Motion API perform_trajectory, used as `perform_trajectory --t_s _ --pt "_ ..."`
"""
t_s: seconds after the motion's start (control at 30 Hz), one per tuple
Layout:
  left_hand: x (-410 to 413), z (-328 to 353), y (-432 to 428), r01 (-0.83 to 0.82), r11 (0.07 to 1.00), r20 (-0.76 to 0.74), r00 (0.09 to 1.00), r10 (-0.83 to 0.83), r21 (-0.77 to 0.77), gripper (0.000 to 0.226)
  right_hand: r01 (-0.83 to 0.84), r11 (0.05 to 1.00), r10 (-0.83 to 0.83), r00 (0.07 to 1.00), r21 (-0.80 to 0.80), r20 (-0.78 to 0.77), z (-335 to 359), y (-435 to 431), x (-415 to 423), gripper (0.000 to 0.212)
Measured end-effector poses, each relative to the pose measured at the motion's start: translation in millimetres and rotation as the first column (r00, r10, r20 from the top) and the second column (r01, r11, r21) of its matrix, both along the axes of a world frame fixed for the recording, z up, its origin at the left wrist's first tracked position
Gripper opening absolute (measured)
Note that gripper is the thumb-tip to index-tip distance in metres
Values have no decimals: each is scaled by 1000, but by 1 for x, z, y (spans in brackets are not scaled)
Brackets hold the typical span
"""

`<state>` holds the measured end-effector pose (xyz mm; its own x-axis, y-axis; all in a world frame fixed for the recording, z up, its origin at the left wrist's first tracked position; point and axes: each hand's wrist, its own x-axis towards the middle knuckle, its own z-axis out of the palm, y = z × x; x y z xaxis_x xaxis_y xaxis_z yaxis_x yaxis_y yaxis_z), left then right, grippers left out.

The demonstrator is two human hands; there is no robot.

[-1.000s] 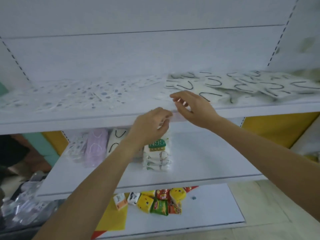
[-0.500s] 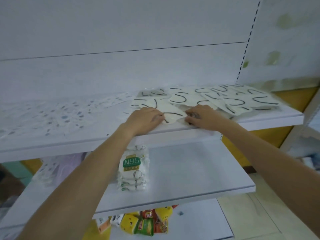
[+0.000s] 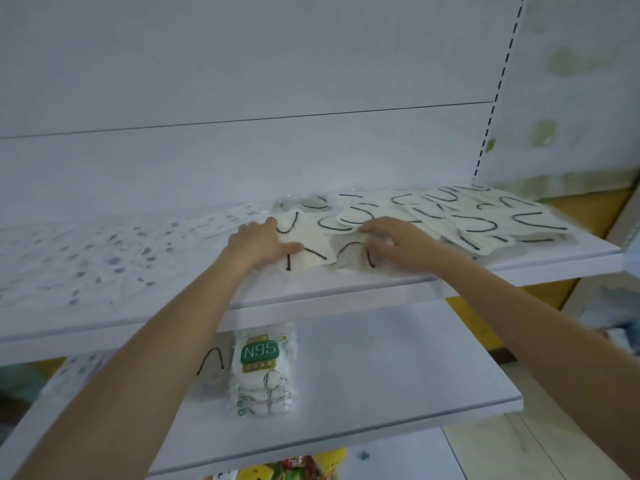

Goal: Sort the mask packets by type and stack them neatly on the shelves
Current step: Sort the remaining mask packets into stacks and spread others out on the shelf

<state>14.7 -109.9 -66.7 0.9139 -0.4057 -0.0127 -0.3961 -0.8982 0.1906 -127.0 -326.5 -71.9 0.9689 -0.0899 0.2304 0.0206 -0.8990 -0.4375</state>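
- The left hand (image 3: 259,240) lies palm down on a white mask packet (image 3: 308,249) with black ear loops, at the centre of the frame on the upper shelf (image 3: 346,295). Its fingers are stretched out nearly straight and its thumb reaches right across the packet. It grips nothing.
- The right hand (image 3: 394,242) sits just right of the left hand, arched over a neighbouring packet (image 3: 348,254) of the same kind. Its fingers are spread and lightly bent, with the tips touching the plastic. The blur hides whether the thumb pinches an edge.
- The two packets under the hands lie side by side near the shelf's front edge, touching or slightly overlapping.
- More white packets with black loops (image 3: 485,225) spread loosely, overlapping, over the right half of the upper shelf, up to the right end.
- Packets with a blue dotted pattern (image 3: 104,258) cover the left half of the same shelf, blurred.
- On the middle shelf (image 3: 398,375), below centre, stands a small stack of N95 packets (image 3: 263,367) with a green label on top.
- Just left of that stack, partly behind the left forearm, lies one black-loop packet (image 3: 212,364).
- Further left on the middle shelf, some dotted packets (image 3: 74,367) show.
- At the bottom edge of the frame, colourful snack packets (image 3: 294,469) lie on the lowest shelf.
- A slotted upright (image 3: 500,81) runs down the upper right of the frame.
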Motion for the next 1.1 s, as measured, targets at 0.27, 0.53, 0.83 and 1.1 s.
perform_trajectory --t_s 0.27,0.53,0.83,1.1 --pt "8 5 -7 92 959 4 996 -94 -267 72 191 957 -234 953 -217 -193 9 -38 29 61" --pt "22 19 -31 55 706 92 996 14 -706 53 244 946 -277 951 -213 -140 20 -37 50 23" --pt "36 3 -47 -154 219 -164 986 -28 -964 31 169 867 -282 942 469 181 53 13 94 35" --pt "44 -8 -36 -225 280 -240 971 -19 -933 38 45 868 -127 983 495 132 19 28 120 27"
